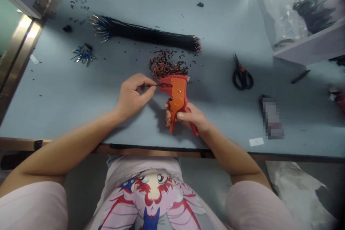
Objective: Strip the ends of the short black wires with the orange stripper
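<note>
My right hand (190,115) is wrapped round the handles of an orange and red wire stripper (178,91), whose jaws point left. Between thumb and forefinger, my left hand (136,93) pinches a thin black wire (159,85); its end lies at the stripper's jaws. Just behind the tool is a heap of copper and black wire scraps (164,65). Farther back lies a long bundle of black wires (151,35), with blue and metal terminals at its left end and bare copper tips at its right. To the left sits a small pile of blue and metal terminal ends (84,54).
Black-handled scissors (243,77) lie on the blue table (221,115) at right, near a pixelated dark object (271,116) and a white label (256,141). Clear plastic bags (285,14) stand behind a raised panel (309,43) at far right. Small black scraps are scattered around.
</note>
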The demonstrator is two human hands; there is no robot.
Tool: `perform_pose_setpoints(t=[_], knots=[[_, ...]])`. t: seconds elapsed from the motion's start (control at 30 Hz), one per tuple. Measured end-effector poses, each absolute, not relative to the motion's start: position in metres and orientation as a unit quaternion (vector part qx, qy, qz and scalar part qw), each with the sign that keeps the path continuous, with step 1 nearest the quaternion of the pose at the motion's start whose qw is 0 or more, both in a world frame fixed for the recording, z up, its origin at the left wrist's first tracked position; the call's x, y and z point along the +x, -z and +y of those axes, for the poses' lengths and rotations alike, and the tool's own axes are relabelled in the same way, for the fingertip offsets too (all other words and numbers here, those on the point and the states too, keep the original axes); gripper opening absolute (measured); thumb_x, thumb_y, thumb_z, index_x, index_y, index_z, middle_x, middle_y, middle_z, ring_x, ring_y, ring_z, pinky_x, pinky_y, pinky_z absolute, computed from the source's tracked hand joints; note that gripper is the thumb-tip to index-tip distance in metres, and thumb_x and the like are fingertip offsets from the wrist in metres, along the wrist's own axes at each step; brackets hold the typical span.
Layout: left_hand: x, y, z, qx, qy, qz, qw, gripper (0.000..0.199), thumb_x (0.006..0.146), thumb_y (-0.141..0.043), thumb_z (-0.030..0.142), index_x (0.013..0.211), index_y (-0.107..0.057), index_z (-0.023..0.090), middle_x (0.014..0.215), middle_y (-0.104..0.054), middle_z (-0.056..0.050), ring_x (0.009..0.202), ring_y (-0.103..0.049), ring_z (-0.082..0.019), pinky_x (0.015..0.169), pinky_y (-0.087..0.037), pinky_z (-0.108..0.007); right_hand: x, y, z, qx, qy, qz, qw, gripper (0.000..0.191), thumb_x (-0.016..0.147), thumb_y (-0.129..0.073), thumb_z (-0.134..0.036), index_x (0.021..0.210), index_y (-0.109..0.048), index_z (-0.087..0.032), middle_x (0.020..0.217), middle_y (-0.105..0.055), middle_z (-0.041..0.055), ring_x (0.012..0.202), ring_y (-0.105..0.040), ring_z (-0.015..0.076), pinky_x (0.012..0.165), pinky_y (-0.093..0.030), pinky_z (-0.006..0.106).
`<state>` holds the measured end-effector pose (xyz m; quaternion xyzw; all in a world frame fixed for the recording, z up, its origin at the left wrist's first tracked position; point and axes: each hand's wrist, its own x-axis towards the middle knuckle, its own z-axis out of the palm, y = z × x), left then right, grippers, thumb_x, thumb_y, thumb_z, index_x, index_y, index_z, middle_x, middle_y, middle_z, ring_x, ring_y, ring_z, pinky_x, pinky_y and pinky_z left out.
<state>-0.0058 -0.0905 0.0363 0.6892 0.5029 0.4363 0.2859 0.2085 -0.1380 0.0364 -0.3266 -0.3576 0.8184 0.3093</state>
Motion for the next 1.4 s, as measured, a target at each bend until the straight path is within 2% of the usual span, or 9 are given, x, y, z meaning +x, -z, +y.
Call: perform_pose_setpoints(t=[0.3, 0.83, 1.13, 1.4], knots=[[-0.006, -0.036, -0.090, 0.700, -0.432, 0.493, 0.281, 0.007, 0.078, -0.062, 0.020, 0.076, -0.068, 0.023, 0.072, -0.064, 0.001, 0.066, -0.055, -0.013, 0.063, -0.043, -0.026, 0.209, -0.037, -0.138, -0.319, -0.826, -0.358, 0.295, 0.040, 0.079, -0.071, -0.039, 0.106, -0.060, -0.013, 0.085, -0.062, 0.0053, 0.071, -0.065, 0.0187, 0.067, -0.057, 0.036], [-0.006, -0.040, -0.093, 0.708, -0.444, 0.476, 0.274, 0.008, 0.078, -0.061, 0.018, 0.077, -0.068, 0.022, 0.071, -0.063, 0.001, 0.065, -0.053, -0.012, 0.063, -0.043, -0.026, 0.208, -0.040, -0.141, -0.332, -0.819, -0.374, 0.282, 0.031, 0.082, -0.069, -0.036, 0.099, -0.060, -0.013, 0.075, -0.065, 0.0037, 0.065, -0.065, 0.0171, 0.064, -0.057, 0.035], [-0.005, -0.042, -0.094, 0.724, -0.438, 0.472, 0.250, 0.008, 0.079, -0.061, 0.021, 0.077, -0.069, 0.022, 0.071, -0.064, 0.000, 0.064, -0.053, -0.013, 0.061, -0.042, -0.026, 0.207, -0.043, -0.143, -0.349, -0.808, -0.382, 0.283, 0.027, 0.083, -0.068, -0.036, 0.093, -0.058, -0.013, 0.070, -0.060, 0.0012, 0.059, -0.062, 0.0146, 0.058, -0.056, 0.033], [-0.003, -0.045, -0.100, 0.734, -0.448, 0.467, 0.208, 0.009, 0.078, -0.061, 0.017, 0.075, -0.069, 0.019, 0.055, -0.051, 0.004, 0.051, -0.045, -0.008, 0.052, -0.035, -0.024, 0.202, -0.046, -0.148, -0.311, -0.828, -0.360, 0.296, 0.024, 0.084, -0.067, -0.034, 0.084, -0.052, -0.015, 0.062, -0.051, -0.0041, 0.049, -0.053, 0.0103, 0.051, -0.053, 0.029]])
